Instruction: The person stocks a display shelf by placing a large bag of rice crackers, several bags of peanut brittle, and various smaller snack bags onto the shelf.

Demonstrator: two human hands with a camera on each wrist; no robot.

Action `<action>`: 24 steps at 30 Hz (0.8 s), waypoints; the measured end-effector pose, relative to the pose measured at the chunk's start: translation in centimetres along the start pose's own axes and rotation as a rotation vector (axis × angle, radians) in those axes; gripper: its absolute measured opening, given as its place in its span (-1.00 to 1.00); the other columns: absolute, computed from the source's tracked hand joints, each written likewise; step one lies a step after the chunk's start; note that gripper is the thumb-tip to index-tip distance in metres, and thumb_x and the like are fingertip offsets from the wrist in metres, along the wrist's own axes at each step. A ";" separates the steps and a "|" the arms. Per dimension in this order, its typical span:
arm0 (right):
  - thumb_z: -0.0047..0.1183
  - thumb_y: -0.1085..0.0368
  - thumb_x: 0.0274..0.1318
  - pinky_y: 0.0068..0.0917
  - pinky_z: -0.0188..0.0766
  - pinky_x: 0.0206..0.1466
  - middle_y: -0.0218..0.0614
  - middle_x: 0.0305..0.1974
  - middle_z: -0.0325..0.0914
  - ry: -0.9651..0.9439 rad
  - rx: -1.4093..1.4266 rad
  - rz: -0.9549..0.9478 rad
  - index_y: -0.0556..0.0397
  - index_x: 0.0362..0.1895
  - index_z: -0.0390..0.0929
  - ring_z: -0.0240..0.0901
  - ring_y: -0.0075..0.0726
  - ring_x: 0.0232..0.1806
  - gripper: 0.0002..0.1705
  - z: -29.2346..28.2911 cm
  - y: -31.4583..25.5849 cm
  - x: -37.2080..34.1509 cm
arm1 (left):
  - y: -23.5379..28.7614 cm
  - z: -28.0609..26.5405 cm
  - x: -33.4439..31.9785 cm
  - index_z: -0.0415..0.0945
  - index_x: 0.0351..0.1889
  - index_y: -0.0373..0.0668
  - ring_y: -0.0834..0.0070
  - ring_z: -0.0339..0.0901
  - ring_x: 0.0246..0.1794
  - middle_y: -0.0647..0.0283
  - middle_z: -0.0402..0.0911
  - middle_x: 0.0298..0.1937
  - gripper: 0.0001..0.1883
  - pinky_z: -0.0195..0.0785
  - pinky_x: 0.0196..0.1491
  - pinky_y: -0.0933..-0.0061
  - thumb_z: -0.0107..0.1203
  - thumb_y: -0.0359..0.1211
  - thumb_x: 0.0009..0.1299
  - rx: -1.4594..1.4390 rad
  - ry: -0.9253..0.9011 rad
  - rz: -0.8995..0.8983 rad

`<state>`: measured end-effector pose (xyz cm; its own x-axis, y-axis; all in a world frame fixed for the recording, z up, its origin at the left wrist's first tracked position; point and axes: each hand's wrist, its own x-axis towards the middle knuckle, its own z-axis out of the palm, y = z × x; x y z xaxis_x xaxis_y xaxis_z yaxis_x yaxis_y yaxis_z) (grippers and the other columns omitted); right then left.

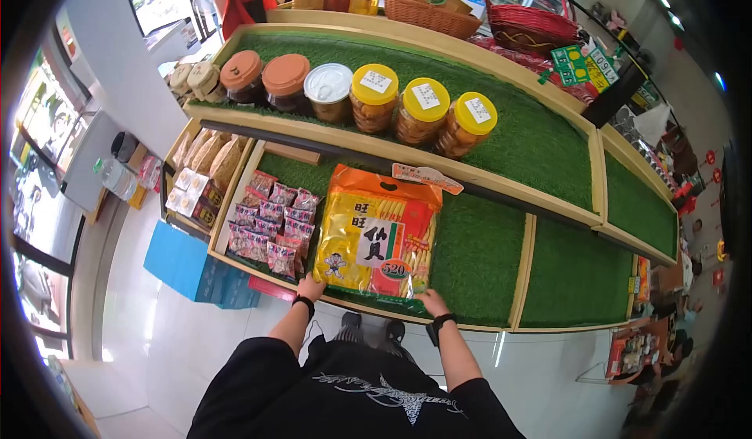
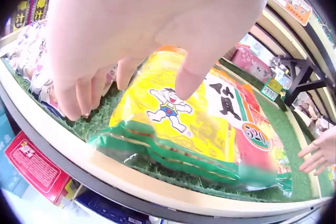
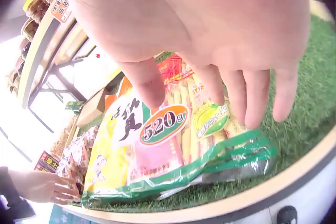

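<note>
A large orange, yellow and red bag of rice crackers (image 1: 368, 239), marked 520, lies flat on green artificial grass in the front shelf. At its lower left corner is my left hand (image 1: 311, 288), fingers reaching down beside the bag and thumb over its yellow front in the left wrist view. My right hand (image 1: 432, 303) is at the lower right corner. Its fingers (image 3: 255, 95) are spread and fairly straight over the bag's right side. Left of the bag sit several small pink-and-white snack packets (image 1: 270, 224), close to my left fingers.
A wooden rim (image 1: 478, 328) edges the shelf, with dividers between compartments. Jars with yellow, white and orange lids (image 1: 376, 86) line the upper tier. An orange price sign (image 1: 427, 177) stands behind the bag. Blue boxes (image 1: 196, 267) sit on the floor at left.
</note>
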<state>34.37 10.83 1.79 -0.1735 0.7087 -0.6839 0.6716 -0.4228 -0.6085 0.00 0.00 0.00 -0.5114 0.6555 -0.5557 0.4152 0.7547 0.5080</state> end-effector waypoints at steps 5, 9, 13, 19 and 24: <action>0.00 0.00 -0.13 -0.33 0.18 0.06 0.06 -0.04 0.35 0.093 -0.017 0.020 0.27 0.00 0.30 0.26 -0.03 0.05 -0.32 2.2 6.6 -3.3 | -1.7 2.1 -2.7 0.20 0.13 -0.16 0.09 0.20 0.12 -0.05 0.20 0.14 -0.33 0.13 0.10 0.21 0.03 -0.12 0.03 0.187 0.045 0.152; -0.01 0.07 -0.11 -0.39 0.31 -0.14 -0.07 -0.30 0.50 0.107 0.005 0.062 0.25 -0.13 0.40 0.43 -0.16 -0.23 -0.47 1.8 11.9 -4.5 | -2.5 2.5 -2.6 0.17 0.17 -0.12 0.07 0.08 0.21 -0.05 0.08 0.23 -0.31 0.02 0.19 0.23 0.02 -0.13 0.03 0.246 -0.048 0.170; -0.07 0.05 -0.07 -0.47 0.24 -0.42 -0.27 -0.38 0.50 0.208 0.344 0.264 0.10 -0.29 0.45 0.40 -0.40 -0.39 -0.62 2.2 13.8 -10.0 | -2.9 3.1 -1.3 0.02 0.24 -0.14 -0.02 -0.11 0.28 -0.18 -0.06 0.26 -0.20 -0.13 0.25 0.21 0.03 -0.05 0.04 0.192 -0.154 0.196; -0.04 0.13 -0.09 -0.48 0.33 -0.48 -0.21 -0.49 0.52 0.361 0.394 0.390 0.20 -0.30 0.46 0.43 -0.39 -0.51 -0.63 5.9 20.3 -14.4 | -3.5 2.9 2.6 -0.14 0.29 -0.11 -0.07 -0.24 0.31 -0.27 -0.12 0.25 -0.09 -0.26 0.28 0.19 0.04 0.03 0.04 0.241 -0.264 0.162; -0.08 0.25 -0.08 -0.50 0.39 -0.45 -0.14 -0.51 0.51 0.514 0.447 0.351 0.28 -0.34 0.46 0.45 -0.34 -0.52 -0.70 6.3 21.0 -17.0 | -8.7 4.0 13.6 -0.03 0.26 -0.11 -0.08 -0.11 0.26 -0.33 0.01 0.19 -0.12 -0.13 0.23 0.19 0.05 0.03 0.00 -0.080 -0.314 0.192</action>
<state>46.88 -13.62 -1.90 0.4261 0.6184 -0.6604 0.2514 -0.7821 -0.5701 -7.61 2.48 -14.63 -0.1696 0.7710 -0.6138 0.4144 0.6209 0.6654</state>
